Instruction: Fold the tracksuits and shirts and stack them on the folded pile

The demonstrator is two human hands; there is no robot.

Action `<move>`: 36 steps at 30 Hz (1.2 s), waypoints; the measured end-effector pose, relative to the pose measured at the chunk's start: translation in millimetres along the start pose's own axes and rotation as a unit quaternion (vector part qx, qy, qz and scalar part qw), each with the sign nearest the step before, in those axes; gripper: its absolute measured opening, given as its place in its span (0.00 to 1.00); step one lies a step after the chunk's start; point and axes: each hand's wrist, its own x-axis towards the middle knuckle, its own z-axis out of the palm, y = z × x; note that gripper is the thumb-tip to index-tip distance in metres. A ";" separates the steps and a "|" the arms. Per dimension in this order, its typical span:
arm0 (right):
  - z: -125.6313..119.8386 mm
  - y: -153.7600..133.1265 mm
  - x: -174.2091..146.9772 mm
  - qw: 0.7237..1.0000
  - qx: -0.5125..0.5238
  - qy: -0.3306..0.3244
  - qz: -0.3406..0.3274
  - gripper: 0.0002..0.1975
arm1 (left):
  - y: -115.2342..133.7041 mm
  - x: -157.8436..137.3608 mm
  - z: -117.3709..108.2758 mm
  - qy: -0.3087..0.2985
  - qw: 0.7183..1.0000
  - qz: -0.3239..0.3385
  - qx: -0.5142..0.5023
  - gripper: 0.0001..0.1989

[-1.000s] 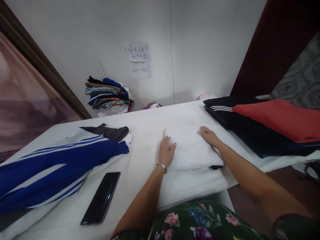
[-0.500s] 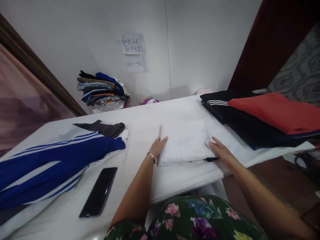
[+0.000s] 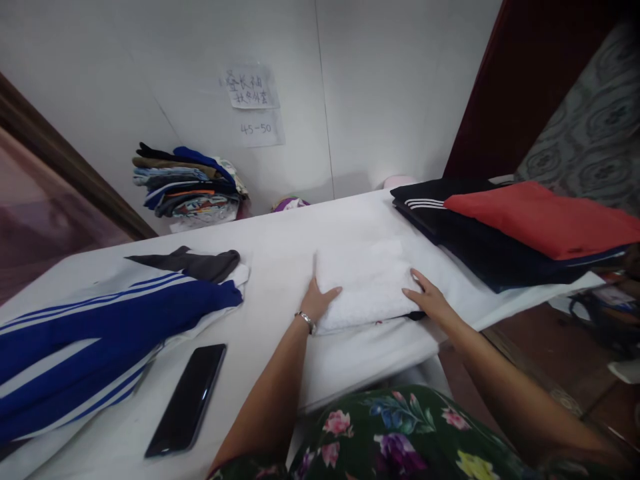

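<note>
head view: a folded white cloth lies flat on the white-covered table, near the edge closest to the person, between the two hands. the left hand is at its left side, thumb spread away from the fingers and laid on top, the fingers along the edge; a bracelet circles that wrist. the right hand is at the opposite side, thumb and fingers parted, touching the right edge. i cannot tell whether either hand pinches the cloth, as some fingertips are hidden. a small black patch shows under the near right corner, beside the right hand.

to the left, a blue garment with white stripes is spread out, a dark grey cloth just beyond it, and a black phone lies between the garment and the left forearm. to the right, a red garment rests on black clothing. a stack of folded clothes stands past the far edge, below handwritten paper notes on the wall.
</note>
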 end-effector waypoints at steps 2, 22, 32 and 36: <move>-2.8 -3.3 -2.6 1.000 0.004 -0.008 0.025 0.43 | -0.6 0.1 -0.2 -0.002 1.000 0.001 0.005 0.38; -50.3 11.2 37.9 0.849 -0.291 -0.167 -0.409 0.31 | -27.1 11.0 -55.0 0.005 0.848 0.365 0.383 0.33; -37.3 -14.0 53.8 0.830 -0.290 -0.244 -0.410 0.29 | -1.7 33.0 -52.1 -0.099 0.804 0.411 0.418 0.30; -29.6 -25.4 61.8 0.894 -0.173 -0.205 -0.360 0.33 | 11.9 39.5 -56.1 -0.090 0.859 0.381 0.328 0.30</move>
